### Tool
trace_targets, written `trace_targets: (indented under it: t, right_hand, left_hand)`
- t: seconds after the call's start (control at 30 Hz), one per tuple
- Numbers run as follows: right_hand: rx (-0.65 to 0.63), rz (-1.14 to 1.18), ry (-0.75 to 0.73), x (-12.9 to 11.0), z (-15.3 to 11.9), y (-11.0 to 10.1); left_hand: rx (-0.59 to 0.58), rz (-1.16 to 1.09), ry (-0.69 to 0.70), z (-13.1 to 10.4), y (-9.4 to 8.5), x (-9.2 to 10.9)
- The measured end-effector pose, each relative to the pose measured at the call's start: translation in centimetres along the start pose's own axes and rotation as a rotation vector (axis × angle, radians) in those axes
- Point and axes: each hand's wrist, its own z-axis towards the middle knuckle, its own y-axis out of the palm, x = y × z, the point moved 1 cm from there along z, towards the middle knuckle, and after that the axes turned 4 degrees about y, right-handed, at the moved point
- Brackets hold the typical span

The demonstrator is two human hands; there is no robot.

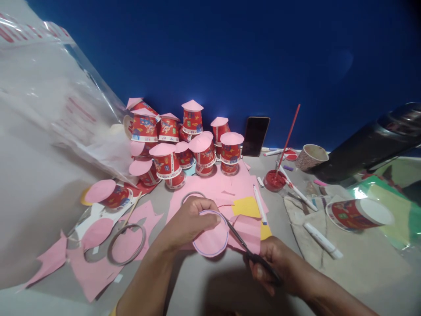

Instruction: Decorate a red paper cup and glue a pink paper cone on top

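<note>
Between thumb and fingers, my left hand (194, 217) pinches a pink paper circle (211, 241) outlined in dark blue. My right hand (271, 263) is closed round the black handles of a pair of scissors (241, 241), whose blades reach the circle's upper right edge. Right of the circle, a pink paper piece (245, 228) lies by the blades. Pink sheets (210, 186) and a yellow paper (246, 206) lie beyond my hands. Further back stand several red paper cups (166, 164) with pink cone tops.
Pink scraps (95, 272) and a grey tape ring (126, 245) lie left. On the right are a red paint pot (275, 181) with a stick, markers (322, 240), a cup on its side (355, 215) and a black bottle (368, 142). A phone (255, 136) leans on the blue wall.
</note>
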Motion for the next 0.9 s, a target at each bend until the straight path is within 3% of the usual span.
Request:
trace_targets:
  t: [0.33,0.73,0.9]
  right_hand:
    - [-0.016,-0.113,0.036,-1.6,-0.4,0.5]
    - [0.032,-0.078,0.028,0.3,0.0,-0.1]
    - [0.035,-0.012,0.076,-0.1,0.0,0.1]
  left_hand:
    - [-0.062,0.045,-0.034,-0.2,-0.1,-0.2]
    - [-0.104,0.076,-0.077,-0.3,0.0,0.2]
    - [-0.105,0.046,-0.077,-0.3,-0.2,-0.2]
